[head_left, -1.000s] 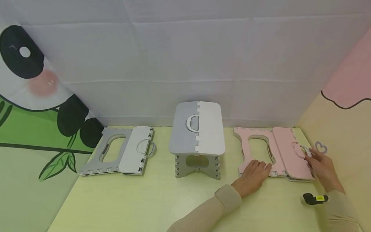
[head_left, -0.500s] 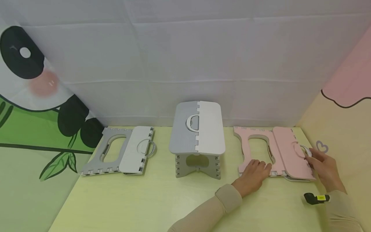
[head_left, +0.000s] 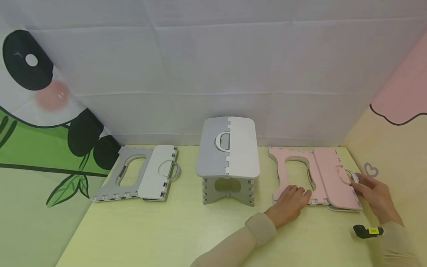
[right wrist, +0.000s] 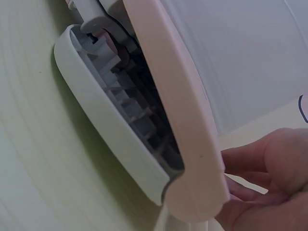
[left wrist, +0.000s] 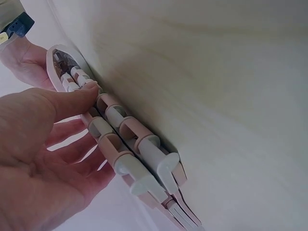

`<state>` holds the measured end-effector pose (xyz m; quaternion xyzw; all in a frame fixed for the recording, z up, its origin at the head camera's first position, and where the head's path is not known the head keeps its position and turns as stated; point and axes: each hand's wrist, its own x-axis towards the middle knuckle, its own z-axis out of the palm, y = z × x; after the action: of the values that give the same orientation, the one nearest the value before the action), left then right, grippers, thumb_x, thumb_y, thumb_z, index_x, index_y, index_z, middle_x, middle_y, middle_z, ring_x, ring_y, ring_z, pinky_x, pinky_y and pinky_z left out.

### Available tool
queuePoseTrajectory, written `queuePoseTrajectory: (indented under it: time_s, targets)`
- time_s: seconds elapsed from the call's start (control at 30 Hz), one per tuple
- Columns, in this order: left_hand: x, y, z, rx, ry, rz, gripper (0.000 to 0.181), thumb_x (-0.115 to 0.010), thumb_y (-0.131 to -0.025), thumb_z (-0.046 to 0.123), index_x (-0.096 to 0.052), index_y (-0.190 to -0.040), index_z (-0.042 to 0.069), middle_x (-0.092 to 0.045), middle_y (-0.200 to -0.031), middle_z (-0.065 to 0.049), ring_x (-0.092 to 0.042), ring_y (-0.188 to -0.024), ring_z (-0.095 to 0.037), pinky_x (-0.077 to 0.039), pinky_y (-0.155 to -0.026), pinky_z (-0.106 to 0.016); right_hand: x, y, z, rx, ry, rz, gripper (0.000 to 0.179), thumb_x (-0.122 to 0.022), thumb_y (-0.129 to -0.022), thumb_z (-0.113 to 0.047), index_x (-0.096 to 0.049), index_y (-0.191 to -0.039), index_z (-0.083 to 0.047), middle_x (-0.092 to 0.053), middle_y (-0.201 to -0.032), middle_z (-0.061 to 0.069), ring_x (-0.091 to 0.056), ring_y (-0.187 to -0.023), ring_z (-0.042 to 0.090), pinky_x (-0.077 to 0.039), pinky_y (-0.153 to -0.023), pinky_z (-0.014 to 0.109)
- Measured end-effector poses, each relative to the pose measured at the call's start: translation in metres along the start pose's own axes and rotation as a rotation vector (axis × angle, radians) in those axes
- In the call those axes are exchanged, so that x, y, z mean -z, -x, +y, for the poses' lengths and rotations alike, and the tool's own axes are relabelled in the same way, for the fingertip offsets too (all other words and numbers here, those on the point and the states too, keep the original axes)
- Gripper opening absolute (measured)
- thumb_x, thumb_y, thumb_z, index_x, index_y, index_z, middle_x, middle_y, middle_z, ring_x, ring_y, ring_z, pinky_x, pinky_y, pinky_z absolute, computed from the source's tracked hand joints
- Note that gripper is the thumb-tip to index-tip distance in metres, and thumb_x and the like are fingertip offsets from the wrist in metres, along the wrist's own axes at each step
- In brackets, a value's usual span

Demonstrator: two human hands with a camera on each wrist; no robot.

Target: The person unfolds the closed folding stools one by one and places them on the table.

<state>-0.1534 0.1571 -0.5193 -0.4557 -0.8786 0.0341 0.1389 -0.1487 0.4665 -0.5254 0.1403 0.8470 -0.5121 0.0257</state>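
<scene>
A pink folding step stool (head_left: 333, 178) lies folded flat at the right of the table. My left hand (head_left: 290, 204) holds its near edge at the leg end. In the left wrist view the thumb of my left hand (left wrist: 43, 139) presses the hinged pink and white edge, with the fingers on the other side. At the seat end my right hand (head_left: 375, 194) pinches the white carry handle (head_left: 353, 175). The right wrist view shows a gap between the stool's pink and white seat panels (right wrist: 187, 120), with the fingers of my right hand (right wrist: 274, 178) beside the hinge.
An unfolded grey and white stool (head_left: 243, 148) stands in the middle of the table (head_left: 160, 233). Left of it lies a folded grey and white stool (head_left: 156, 172). A white cloth (head_left: 220, 66) rises behind, with printed panels at both sides.
The pink stool has shifted slightly toward me at its handle end, and my right hand has moved a little nearer with it. My left hand has barely moved, keeping its hold.
</scene>
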Motion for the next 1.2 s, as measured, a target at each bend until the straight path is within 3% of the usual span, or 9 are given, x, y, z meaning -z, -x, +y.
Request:
queuePoseTrajectory:
  time_s: [0.1, 0.2, 0.47, 0.6, 0.7, 0.83, 1.0, 1.1, 1.2]
  targets:
    - [0.0, 0.001, 0.0, -0.001, 0.009, -0.005, 0.023, -0.058, -0.105, 0.015, -0.06, -0.127, 0.017, -0.066, -0.108, 0.005, -0.06, -0.094, -0.009, -0.048, -0.089, -0.019, 0.001, 0.001, 0.001, 0.012, -0.02, -0.002, 0.068, -0.063, -0.104, -0.023, -0.032, -0.149, 0.019, -0.054, -0.104, -0.023, -0.057, -0.081, -0.012, -0.056, -0.07, 0.013]
    - [0.0, 0.002, 0.0, -0.001, 0.02, -0.02, 0.023, -0.058, -0.105, 0.016, -0.06, -0.129, 0.017, -0.066, -0.11, 0.005, -0.06, -0.095, -0.009, -0.048, -0.09, -0.019, 0.002, 0.001, 0.002, 0.023, -0.053, -0.005, 0.066, -0.065, -0.103, -0.021, -0.035, -0.147, 0.019, -0.051, -0.097, -0.034, -0.059, -0.081, -0.012, -0.057, -0.07, 0.014]
    - [0.002, 0.006, 0.0, -0.004, 0.038, -0.003, 0.024, -0.059, -0.104, 0.014, -0.059, -0.129, 0.016, -0.066, -0.108, 0.005, -0.058, -0.092, -0.009, -0.047, -0.086, -0.018, 0.005, 0.001, 0.001, 0.026, -0.226, -0.033, 0.029, -0.07, -0.099, -0.012, -0.064, -0.127, -0.005, -0.062, -0.094, -0.031, -0.067, -0.08, -0.005, -0.059, -0.07, 0.017]
    - [0.002, 0.007, 0.0, 0.0, 0.05, 0.01, 0.022, -0.056, -0.107, 0.015, -0.06, -0.128, 0.016, -0.066, -0.109, 0.005, -0.059, -0.092, -0.009, -0.048, -0.086, -0.018, 0.006, 0.002, -0.004, 0.025, -0.178, -0.038, 0.051, -0.066, -0.102, -0.014, -0.05, -0.141, 0.013, -0.059, -0.095, -0.033, -0.066, -0.081, -0.007, -0.059, -0.071, 0.018]
    - [0.002, 0.008, 0.001, 0.0, 0.051, 0.023, 0.022, -0.054, -0.108, 0.015, -0.061, -0.129, 0.016, -0.067, -0.11, 0.005, -0.06, -0.092, -0.009, -0.048, -0.084, -0.018, 0.007, 0.004, -0.007, 0.021, -0.195, -0.036, 0.057, -0.066, -0.102, -0.014, -0.042, -0.144, 0.018, -0.06, -0.095, -0.032, -0.066, -0.081, -0.007, -0.059, -0.072, 0.018]
    - [0.003, 0.01, 0.001, -0.005, 0.05, 0.035, 0.023, -0.054, -0.108, 0.016, -0.06, -0.13, 0.015, -0.068, -0.113, 0.004, -0.06, -0.092, -0.009, -0.049, -0.084, -0.018, 0.009, 0.006, -0.008, 0.034, -0.332, -0.056, 0.029, -0.069, -0.099, -0.008, -0.062, -0.127, -0.004, -0.068, -0.094, -0.024, -0.07, -0.081, -0.001, -0.06, -0.071, 0.02]
    - [0.003, 0.013, 0.001, -0.014, 0.042, 0.046, 0.025, -0.053, -0.108, 0.016, -0.06, -0.132, 0.015, -0.068, -0.114, 0.004, -0.062, -0.096, -0.01, -0.05, -0.088, -0.019, 0.014, 0.009, -0.01, 0.03, -0.369, -0.09, 0.023, -0.068, -0.1, -0.008, -0.065, -0.113, -0.026, -0.07, -0.095, -0.021, -0.071, -0.082, 0.001, -0.06, -0.072, 0.021]
    - [0.003, 0.013, 0.001, -0.012, 0.05, 0.031, 0.026, -0.054, -0.107, 0.016, -0.06, -0.133, 0.015, -0.068, -0.115, 0.004, -0.062, -0.098, -0.01, -0.05, -0.091, -0.019, 0.017, 0.01, -0.013, 0.016, -0.33, -0.106, 0.038, -0.067, -0.101, -0.011, -0.058, -0.138, -0.011, -0.069, -0.096, -0.024, -0.07, -0.083, -0.001, -0.06, -0.073, 0.021]
    - [0.004, 0.014, 0.001, -0.007, 0.06, 0.012, 0.029, -0.055, -0.107, 0.016, -0.059, -0.135, 0.015, -0.068, -0.117, 0.004, -0.062, -0.101, -0.01, -0.049, -0.094, -0.019, 0.019, 0.01, -0.015, 0.005, -0.297, -0.116, 0.07, -0.066, -0.102, -0.014, -0.028, -0.154, 0.014, -0.067, -0.098, -0.027, -0.07, -0.084, -0.002, -0.06, -0.073, 0.021]
